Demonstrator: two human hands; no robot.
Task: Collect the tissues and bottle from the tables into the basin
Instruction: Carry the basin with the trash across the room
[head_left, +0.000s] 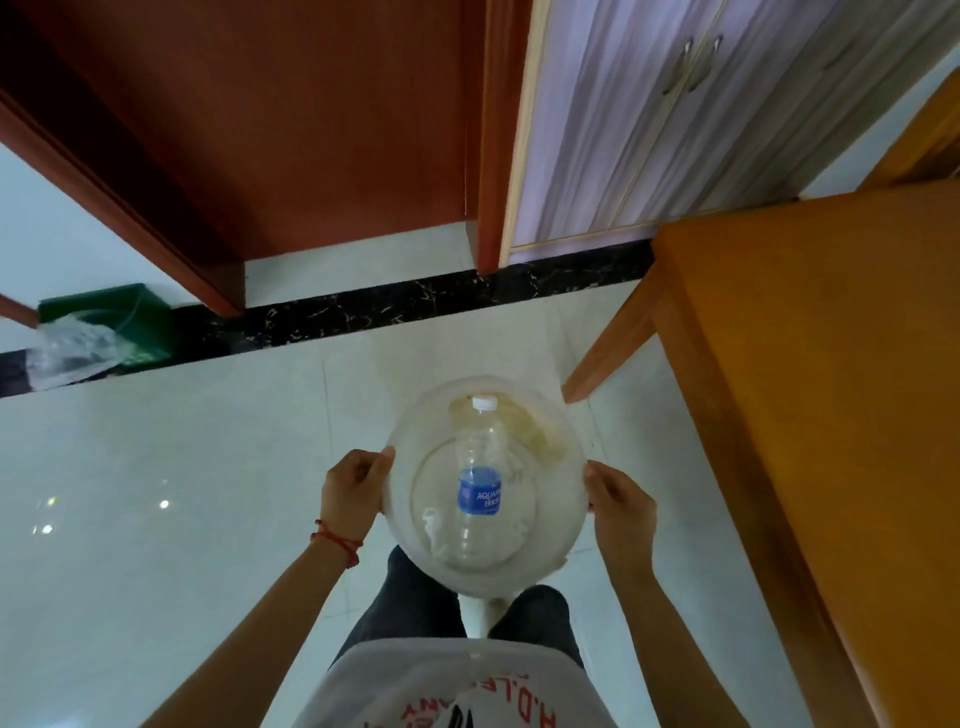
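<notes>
Centrally, basin (563, 467): being carried between both hands.
Left hand (350, 491): gripping left rim.
Right hand (621, 501): gripping right rim.
Bottle (479, 480): lying inside, cap pointing far.
Tissues (434, 530): lying inside, left of bottle.

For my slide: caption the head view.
Both hands, left hand and right hand, carry the basin holding the bottle and tissues.

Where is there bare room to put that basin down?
The wooden table top on the right shows bare, as does the white floor left of the basin. It is crowded by the green bin and plastic bag.
</notes>
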